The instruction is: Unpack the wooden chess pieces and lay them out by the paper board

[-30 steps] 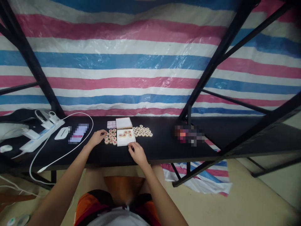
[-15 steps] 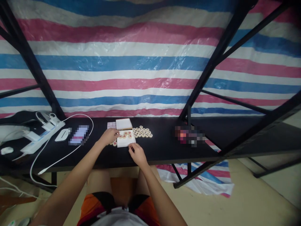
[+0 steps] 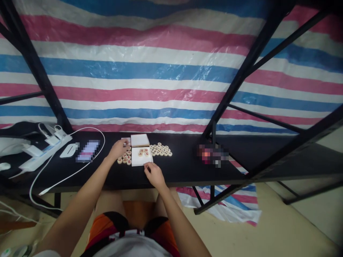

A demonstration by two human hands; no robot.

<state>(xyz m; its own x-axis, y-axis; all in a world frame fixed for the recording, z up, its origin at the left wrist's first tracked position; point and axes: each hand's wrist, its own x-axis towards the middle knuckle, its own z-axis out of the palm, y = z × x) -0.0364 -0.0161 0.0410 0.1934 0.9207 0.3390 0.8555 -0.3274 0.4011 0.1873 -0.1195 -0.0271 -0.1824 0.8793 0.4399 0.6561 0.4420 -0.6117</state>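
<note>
Several round pieces with red marks [image 3: 129,162] lie in rows left of an open white box [image 3: 138,161]. My left hand [image 3: 118,148] is closed over the far end of these rows; whatever its fingers hold is too small to make out. A few more red-marked pieces [image 3: 146,154] rest inside the box. At the box's near right corner, my right hand [image 3: 154,174] touches the edge with its fingers pinched. Dark-marked pieces [image 3: 161,150] are grouped to the right. Behind stands the second box half [image 3: 139,140], white inside.
On the left of the black table [image 3: 187,167] are a white power strip [image 3: 45,151], a looping white cable [image 3: 64,184], a white device [image 3: 68,150] and a blurred phone [image 3: 88,151]. A blurred object [image 3: 211,154] sits at the right, near black frame bars.
My left hand has moved from the box's left side up and left over the red-marked pieces, uncovering several of them. One piece fewer shows in the box. My right hand stays at the corner.
</note>
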